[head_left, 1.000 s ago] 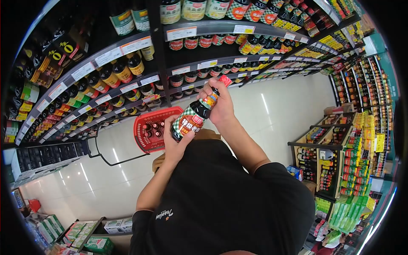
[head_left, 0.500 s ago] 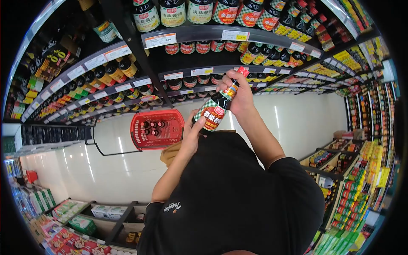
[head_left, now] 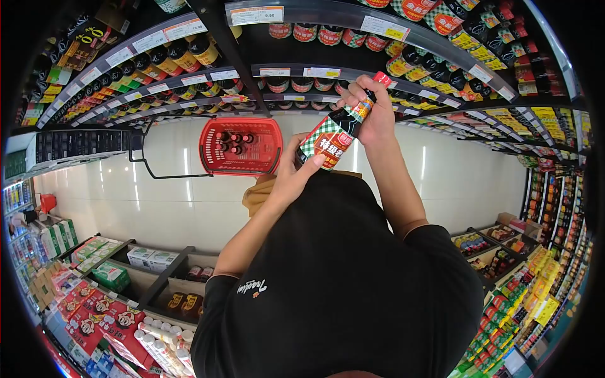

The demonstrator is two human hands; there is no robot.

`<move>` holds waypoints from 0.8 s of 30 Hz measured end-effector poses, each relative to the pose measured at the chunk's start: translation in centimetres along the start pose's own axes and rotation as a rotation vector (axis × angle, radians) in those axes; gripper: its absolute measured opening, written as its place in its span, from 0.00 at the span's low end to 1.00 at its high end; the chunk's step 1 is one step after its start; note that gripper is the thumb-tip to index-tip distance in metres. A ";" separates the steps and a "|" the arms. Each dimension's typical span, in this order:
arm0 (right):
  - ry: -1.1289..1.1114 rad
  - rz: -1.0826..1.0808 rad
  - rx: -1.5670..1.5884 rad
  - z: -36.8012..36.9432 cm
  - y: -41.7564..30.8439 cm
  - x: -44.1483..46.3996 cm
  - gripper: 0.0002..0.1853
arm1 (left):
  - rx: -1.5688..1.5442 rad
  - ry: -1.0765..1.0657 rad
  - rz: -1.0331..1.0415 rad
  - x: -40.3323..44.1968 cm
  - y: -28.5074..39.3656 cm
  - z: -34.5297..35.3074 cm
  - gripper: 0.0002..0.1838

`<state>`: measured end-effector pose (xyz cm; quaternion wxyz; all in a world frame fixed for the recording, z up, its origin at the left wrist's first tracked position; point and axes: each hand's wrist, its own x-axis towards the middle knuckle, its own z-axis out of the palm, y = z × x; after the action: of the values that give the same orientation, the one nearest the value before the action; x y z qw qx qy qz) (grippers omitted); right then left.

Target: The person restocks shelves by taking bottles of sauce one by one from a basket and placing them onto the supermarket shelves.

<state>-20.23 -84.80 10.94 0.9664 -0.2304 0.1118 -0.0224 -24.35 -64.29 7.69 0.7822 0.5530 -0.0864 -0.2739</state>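
A dark sauce bottle (head_left: pixel 337 133) with a red cap and a green-checked red label is held tilted in front of my chest. My left hand (head_left: pixel 297 169) is wrapped round its base, thumb on the label. Round its neck, just below the cap, are the fingers of my right hand (head_left: pixel 372 113). To the left, a red shopping basket (head_left: pixel 275 146) on the floor holds several dark bottles with reddish caps (head_left: pixel 236 138); its black handle (head_left: pixel 146 160) extends to the left.
Shelves of bottles with price tags (head_left: pixel 384 26) run across the top. Low shelves with boxes (head_left: pixel 110 275) and red cartons (head_left: pixel 101 315) lie at the lower left. At the right are stacked yellow and green packs (head_left: pixel 504 315) and further bottle shelves (head_left: pixel 558 201).
The bottle and both hands have moved right and up in view. The basket appears higher and more fully in view, and the shelves have shifted as the head turned. Both hands keep their hold.
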 end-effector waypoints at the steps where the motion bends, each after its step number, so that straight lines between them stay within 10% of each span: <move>1: 0.000 0.005 0.012 0.1 -0.1 0.1 0.08 | 0.025 -0.003 0.002 0.0 0.1 0.0 0.31; 24: 0.243 0.047 0.097 -2.7 -0.6 -2.9 0.08 | -0.016 -0.001 -0.242 -1.3 -2.7 1.3 0.35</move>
<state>-23.64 -86.31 9.44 0.9561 -0.1762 0.2320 -0.0326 -26.89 -65.30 5.90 0.7476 0.5530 -0.0171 -0.3673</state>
